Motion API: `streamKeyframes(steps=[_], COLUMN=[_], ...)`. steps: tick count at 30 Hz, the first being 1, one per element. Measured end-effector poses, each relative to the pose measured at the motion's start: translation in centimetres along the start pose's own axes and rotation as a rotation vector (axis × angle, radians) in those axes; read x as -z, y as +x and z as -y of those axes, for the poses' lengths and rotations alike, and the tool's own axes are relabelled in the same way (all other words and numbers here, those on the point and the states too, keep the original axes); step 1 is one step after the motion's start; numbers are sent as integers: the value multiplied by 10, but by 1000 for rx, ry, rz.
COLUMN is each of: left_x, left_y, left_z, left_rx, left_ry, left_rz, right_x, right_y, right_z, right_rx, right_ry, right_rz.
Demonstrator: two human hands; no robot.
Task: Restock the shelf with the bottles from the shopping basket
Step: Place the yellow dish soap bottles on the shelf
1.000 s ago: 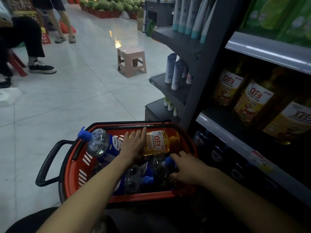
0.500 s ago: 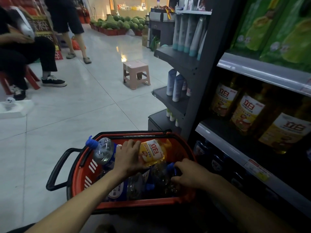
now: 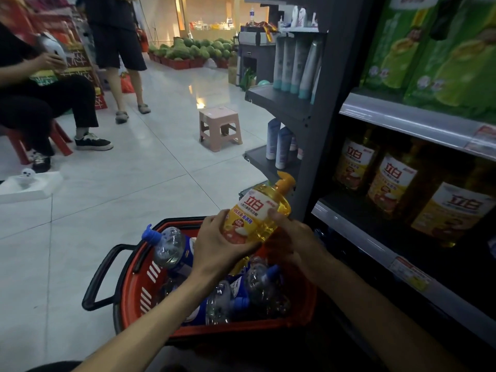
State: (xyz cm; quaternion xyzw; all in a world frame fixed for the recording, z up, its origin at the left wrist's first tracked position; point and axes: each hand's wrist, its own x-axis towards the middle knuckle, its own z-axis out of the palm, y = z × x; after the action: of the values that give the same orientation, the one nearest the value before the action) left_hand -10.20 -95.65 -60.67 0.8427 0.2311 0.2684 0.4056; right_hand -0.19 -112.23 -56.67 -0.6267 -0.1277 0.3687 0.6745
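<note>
The bottle is held above the basket, tilted, pump pointing up-right toward the shelf. It is gripped low by the left hand. The right hand, nearer the shelf, appears clasped on its right side, fingers partly hidden.

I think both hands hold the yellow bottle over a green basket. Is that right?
Not quite: the basket is red, not green. The head view shows the left hand and right hand holding the yellow bottle over it.
</note>
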Motion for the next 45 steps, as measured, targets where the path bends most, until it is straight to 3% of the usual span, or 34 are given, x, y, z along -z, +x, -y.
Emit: streamKeyframes(steps=[3, 8, 13, 21, 29, 34, 37, 39, 45], left_x=[-7, -18, -30, -54, -77, -96, -106, -114, -138], left_y=[-11, -22, -18, 8, 6, 7, 13, 18, 32], left_z=[-12, -18, -21, -43, -74, -93, -104, -110, -128], left_rx=[-45, 5, 125, 209, 132, 107, 76, 37, -78], left_ry=[-71, -218, -448, -502, -557, -678, -722, -711, -682], left_rz=[36, 214, 329, 538, 492, 432, 381, 379, 391], right_x=[-2, 9, 19, 41, 65, 86, 96, 101, 120], right_y=[-5, -18, -26, -42, -43, -46, -53, -53, -36], right_z=[7, 12, 15, 28, 33, 41, 40, 33, 22], right_rx=[37, 36, 150, 188, 320, 451, 436, 455, 479], right_ry=[145, 183, 23, -9, -30, -187, -305, -405, -248], right_rz=[-85, -198, -321, -324, -437, -454, -397, -454, -637])
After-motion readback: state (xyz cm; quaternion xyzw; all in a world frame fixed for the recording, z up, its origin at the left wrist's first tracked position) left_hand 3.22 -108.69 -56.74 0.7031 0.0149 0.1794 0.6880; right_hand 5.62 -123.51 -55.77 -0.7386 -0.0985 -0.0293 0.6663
